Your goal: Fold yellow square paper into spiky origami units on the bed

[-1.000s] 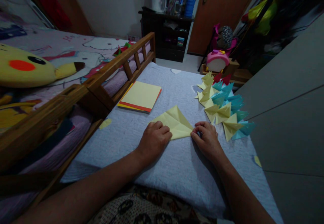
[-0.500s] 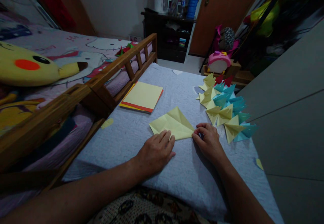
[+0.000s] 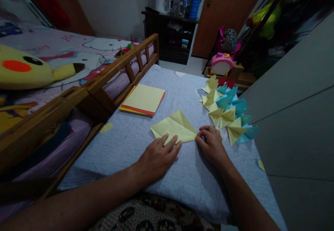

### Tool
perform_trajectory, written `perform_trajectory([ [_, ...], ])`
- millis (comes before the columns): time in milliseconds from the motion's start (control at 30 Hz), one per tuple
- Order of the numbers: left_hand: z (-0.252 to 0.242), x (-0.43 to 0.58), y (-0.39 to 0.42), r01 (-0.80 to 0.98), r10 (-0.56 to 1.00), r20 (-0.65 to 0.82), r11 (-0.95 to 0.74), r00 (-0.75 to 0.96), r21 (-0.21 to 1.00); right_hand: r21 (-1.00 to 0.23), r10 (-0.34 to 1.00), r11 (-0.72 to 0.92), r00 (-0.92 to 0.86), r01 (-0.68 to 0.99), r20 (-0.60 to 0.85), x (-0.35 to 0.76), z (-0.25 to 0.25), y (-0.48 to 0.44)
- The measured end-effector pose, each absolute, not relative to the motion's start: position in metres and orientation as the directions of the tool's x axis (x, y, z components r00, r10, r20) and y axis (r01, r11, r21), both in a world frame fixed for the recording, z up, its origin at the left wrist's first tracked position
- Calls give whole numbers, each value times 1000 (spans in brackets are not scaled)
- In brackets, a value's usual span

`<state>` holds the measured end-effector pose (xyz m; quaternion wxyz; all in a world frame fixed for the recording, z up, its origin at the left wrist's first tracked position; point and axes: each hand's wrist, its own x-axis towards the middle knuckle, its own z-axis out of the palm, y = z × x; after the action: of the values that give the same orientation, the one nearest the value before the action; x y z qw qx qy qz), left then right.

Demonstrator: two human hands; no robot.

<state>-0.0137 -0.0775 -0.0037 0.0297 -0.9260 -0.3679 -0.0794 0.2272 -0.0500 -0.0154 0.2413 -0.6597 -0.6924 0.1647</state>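
A pale yellow paper (image 3: 175, 127), folded to a kite-like point, lies on the grey-blue mattress (image 3: 135, 140) in front of me. My left hand (image 3: 158, 156) rests flat with its fingers stretched out, the fingertips pressing the paper's near edge. My right hand (image 3: 212, 144) is curled, and its fingertips pinch the paper's pointed right tip against the mattress.
A stack of square sheets (image 3: 143, 100), yellow on top, lies further back at the left. Several folded yellow, blue and red pieces (image 3: 228, 110) lie at the right by a grey cabinet (image 3: 294, 102). A wooden bed rail (image 3: 104, 81) borders the left; a yellow plush (image 3: 24, 69) lies on the bed.
My left hand has uncurled from a loose fist on the paper and slid toward me, and it now lies flat at the paper's near edge. My right hand stays on the tip.
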Motion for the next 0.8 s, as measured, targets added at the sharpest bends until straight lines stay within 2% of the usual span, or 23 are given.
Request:
perform_trajectory([
  [200, -7, -13, -79, 692, 681, 151, -722, 716, -26, -521, 992, 71, -4, 850, 129, 230, -18, -50],
  [467, -5, -11, -78, 695, 685, 143, -718, 714, -35, -550, 992, 106, -49, 829, 118, 235, -18, -50],
  [633, -5, -10, -73, 645, 638, 162, -764, 752, 13, -557, 991, 118, -58, 822, 124, 235, -15, -52],
  [800, 0, -7, -67, 635, 644, 85, -765, 761, 112, -553, 992, 109, -54, 826, 115, 233, -13, -51],
])
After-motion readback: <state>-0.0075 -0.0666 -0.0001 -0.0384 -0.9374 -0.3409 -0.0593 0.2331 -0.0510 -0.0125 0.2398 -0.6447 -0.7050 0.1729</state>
